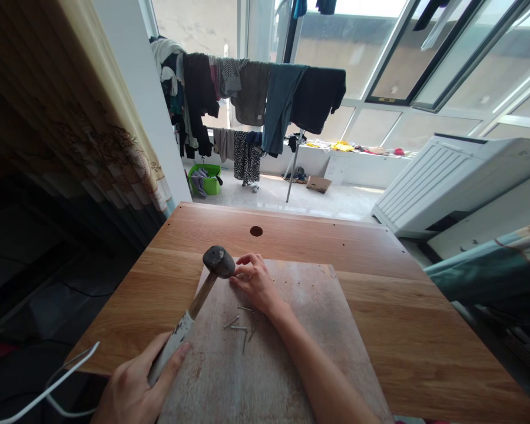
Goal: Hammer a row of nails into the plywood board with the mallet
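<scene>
My left hand [139, 377] is wrapped round the pale handle of a mallet [219, 262] at the lower left. The mallet's dark head is raised at the far end of a worn board [327, 330], close beside the fingers of my right hand [254, 282]. Those right fingers are pinched together near the board's far left corner; what they hold is too small to make out. Several loose nails [238, 328] lie on the board just below my right hand. A row of small dark dots shows on the board to the right of that hand.
The board lies on a wooden table [406, 306] with a round hole near its far edge. A white cable [53, 386] curls at the lower left. Beyond the table stand a clothes rack [294, 165], a green basket [212, 184] and a white appliance [450, 182].
</scene>
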`<state>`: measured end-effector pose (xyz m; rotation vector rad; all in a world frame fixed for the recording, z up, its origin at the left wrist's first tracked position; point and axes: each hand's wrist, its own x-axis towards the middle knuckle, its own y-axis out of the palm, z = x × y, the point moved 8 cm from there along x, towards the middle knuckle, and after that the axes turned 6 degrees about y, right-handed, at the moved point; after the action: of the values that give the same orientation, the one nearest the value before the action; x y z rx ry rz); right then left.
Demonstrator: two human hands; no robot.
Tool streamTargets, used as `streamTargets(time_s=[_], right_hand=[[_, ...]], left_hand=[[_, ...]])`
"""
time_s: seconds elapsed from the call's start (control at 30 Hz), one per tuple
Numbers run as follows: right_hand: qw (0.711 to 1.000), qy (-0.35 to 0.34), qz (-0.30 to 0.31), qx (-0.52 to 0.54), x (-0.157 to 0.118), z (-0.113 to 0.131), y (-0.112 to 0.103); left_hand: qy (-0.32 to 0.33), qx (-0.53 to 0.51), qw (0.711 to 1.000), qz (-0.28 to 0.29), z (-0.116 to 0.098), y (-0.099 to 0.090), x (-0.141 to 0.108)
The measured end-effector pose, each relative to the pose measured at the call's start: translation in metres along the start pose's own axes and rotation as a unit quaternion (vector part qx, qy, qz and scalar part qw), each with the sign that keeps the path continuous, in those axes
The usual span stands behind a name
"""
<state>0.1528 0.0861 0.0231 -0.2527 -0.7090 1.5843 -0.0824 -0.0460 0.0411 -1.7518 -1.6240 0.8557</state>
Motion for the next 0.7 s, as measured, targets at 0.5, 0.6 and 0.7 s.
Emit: streamTargets(time_s=[0.5, 0.6, 0.7], right_hand=[[1.0, 0.023, -0.004, -0.013, 0.003, -0.006, 0.002], [1.0, 0.025, -0.004, -0.014, 0.003, -0.007, 0.003], [0.999, 0.027, -0.004, -0.018, 0.003, -0.007, 0.003]], left_hand=[[-0.007, -0.009, 1.0, -0.021, -0.01, -0.008, 0.003], [-0.005, -0.016, 0.999, -0.041, -0.017, -0.013, 0.005], [-0.009, -0.02, 0.999, -0.039, -0.019, -0.013, 0.006]])
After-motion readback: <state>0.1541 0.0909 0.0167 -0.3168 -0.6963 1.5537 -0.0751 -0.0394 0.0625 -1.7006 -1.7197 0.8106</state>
